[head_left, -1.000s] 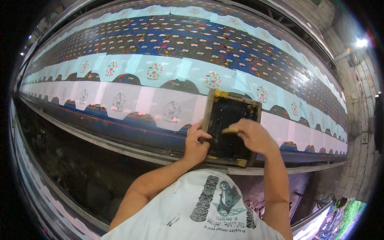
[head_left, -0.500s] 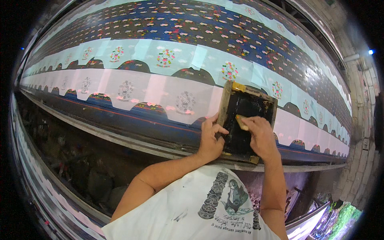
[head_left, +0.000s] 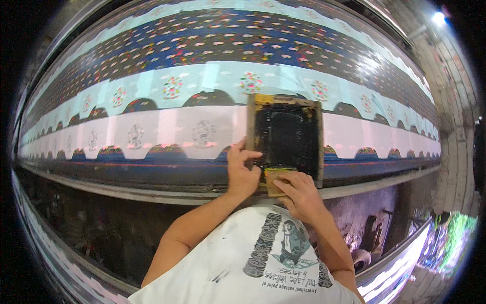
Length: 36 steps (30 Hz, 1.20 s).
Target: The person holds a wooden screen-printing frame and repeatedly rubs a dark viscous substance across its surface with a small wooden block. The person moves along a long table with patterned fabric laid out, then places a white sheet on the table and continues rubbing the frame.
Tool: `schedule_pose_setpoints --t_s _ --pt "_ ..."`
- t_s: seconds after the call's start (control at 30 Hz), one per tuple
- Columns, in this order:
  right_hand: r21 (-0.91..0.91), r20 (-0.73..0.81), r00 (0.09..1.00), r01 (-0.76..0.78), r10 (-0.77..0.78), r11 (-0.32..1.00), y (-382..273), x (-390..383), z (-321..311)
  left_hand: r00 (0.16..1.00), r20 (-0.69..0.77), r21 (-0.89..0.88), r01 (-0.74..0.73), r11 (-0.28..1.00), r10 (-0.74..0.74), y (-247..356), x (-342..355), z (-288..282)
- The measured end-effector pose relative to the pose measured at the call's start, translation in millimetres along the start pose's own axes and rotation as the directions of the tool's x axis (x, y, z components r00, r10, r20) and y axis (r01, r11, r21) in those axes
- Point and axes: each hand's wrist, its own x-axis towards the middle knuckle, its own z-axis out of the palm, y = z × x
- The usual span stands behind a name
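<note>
A wooden-framed printing screen (head_left: 286,133), its mesh dark with black ink, lies over the near row of pale pink fabric pieces (head_left: 174,130). My left hand (head_left: 244,168) grips the left side of its frame, thumb and index finger reaching over the edge. At the near end of the screen, my right hand (head_left: 298,191) is closed on a small yellowish squeegee (head_left: 280,181), whose edge rests by the lower frame. Left of the screen, the pink pieces carry black outline prints (head_left: 204,133); to its right the pieces in view look plain.
Beyond the pink row runs a row of light turquoise pieces (head_left: 217,76) with coloured round prints. The long dark table (head_left: 177,171) ends at a pale rail (head_left: 152,195) near my body. A brick wall (head_left: 450,101) stands at the right, and another long table with fabric (head_left: 395,263) is behind me.
My right hand has drawn the squeegee from the middle of the screen to its near end. My left hand stays on the frame while the view has shifted.
</note>
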Motion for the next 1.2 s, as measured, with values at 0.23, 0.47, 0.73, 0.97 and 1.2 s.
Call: schedule_pose_setpoints --t_s 0.23,0.47,0.73,0.97,1.2 --pt "0.149 -0.398 0.857 -0.291 0.327 0.945 59.0 -66.9 -9.6 0.999 -0.044 -0.173 0.020 0.985 -0.028 17.6 -2.5 14.2" --pt "0.338 -0.467 0.779 -0.280 0.419 0.898 128.2 -129.0 -47.1 0.989 -0.026 -0.126 -0.148 0.981 0.145 50.6 -11.5 107.8" --pt "0.309 -0.503 0.773 -0.257 0.386 0.916 215.9 -192.0 -103.0 0.997 -0.035 -0.149 -0.070 0.986 0.065 70.3 -30.7 230.6" --pt "0.091 -0.461 0.868 -0.158 0.183 0.983 233.7 -200.8 -126.8 0.999 -0.030 -0.205 0.037 0.978 -0.044 75.8 -34.6 257.8" --pt "-0.176 -0.160 0.983 0.062 -0.091 0.982 199.1 -163.4 -132.5 0.996 0.001 -0.203 0.087 0.975 -0.089 84.6 -35.1 262.6"
